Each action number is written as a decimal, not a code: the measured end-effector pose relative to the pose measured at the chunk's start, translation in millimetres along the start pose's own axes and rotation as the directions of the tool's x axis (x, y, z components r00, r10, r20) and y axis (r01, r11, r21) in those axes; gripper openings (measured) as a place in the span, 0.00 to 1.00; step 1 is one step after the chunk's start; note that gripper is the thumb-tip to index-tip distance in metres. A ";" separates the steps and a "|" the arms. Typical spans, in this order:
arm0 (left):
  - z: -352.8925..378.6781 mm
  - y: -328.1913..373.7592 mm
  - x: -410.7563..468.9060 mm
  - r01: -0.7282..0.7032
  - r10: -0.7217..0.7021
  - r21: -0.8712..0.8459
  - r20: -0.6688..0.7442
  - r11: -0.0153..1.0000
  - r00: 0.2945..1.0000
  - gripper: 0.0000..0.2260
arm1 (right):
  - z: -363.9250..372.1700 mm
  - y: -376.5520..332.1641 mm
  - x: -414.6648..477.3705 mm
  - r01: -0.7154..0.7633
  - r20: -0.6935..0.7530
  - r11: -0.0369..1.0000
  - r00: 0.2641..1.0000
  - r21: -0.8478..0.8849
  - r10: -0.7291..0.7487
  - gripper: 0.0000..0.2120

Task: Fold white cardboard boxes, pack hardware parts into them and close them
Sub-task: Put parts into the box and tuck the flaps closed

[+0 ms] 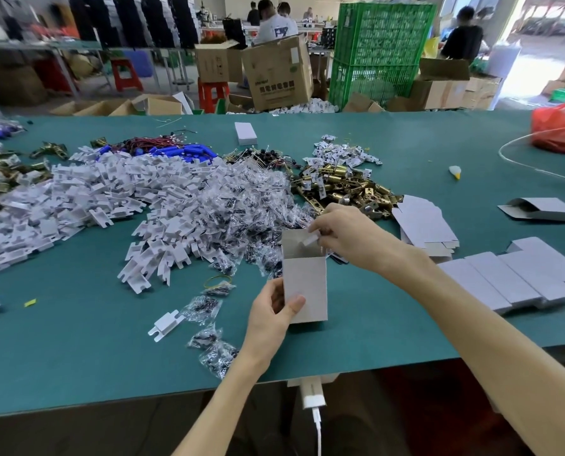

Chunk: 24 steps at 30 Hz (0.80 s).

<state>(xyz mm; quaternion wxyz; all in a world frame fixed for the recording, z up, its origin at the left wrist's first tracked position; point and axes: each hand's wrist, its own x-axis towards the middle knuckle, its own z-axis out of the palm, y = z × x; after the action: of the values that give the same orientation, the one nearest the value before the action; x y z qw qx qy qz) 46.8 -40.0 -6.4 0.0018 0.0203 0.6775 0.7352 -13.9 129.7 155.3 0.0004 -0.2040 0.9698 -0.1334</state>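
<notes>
packing is midway for one box, judging by how things lie. the white box stands upright on the green surface near its front edge, already folded into shape, with its top flap up and its mouth open. the left hand grips the box low down, thumb across the front face and fingers curled behind. the right hand is at the mouth, pinching a white plastic piece between thumb and fingertips, part of it already below the rim — it looks like the part is going in. what else is inside the box cannot be seen.

to the right, a row of closed boxes lies side by side, which suggests several are done. beyond the right forearm is a stack of flat blanks not yet folded, and further right one open-ended box lies on its side.

plenty of stock is left: a wide heap of white plastic pieces, a spread of small clear bags holding dark bits, a pile of brass latches just beyond the right hand, and blue cylinders further back. for this box the likely remainder is the other hardware, then tucking the flap shut — and, with those heaps, many more boxes after it.
</notes>
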 end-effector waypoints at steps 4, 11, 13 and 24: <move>0.0 -0.8 0.3 0.003 -0.003 0.002 0.002 1.000 1.000 0.15 | -3.6 -2.3 -0.1 -0.015 0.029 1.000 0.999 -0.020 0.015 0.08; -0.8 -1.8 0.2 0.005 -0.005 -0.007 0.007 1.000 1.000 0.15 | -17.4 -7.4 6.6 -0.002 0.205 0.978 0.978 -0.210 0.046 0.07; -1.2 -1.3 0.3 0.000 0.001 -0.016 0.013 1.000 1.000 0.17 | -16.5 -11.7 10.4 -0.011 0.245 0.959 0.966 -0.282 0.083 0.07; -2.2 -1.7 0.3 -0.011 0.012 -0.035 0.019 0.999 1.000 0.15 | -4.7 -8.9 28.4 -0.013 0.217 0.969 0.974 -0.246 0.068 0.04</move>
<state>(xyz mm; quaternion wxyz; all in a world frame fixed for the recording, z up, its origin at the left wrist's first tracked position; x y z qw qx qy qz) 46.4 -42.0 -8.2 0.0043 0.0311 0.6646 0.7466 -36.7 111.8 163.7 0.0874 -0.1963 0.9766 0.0100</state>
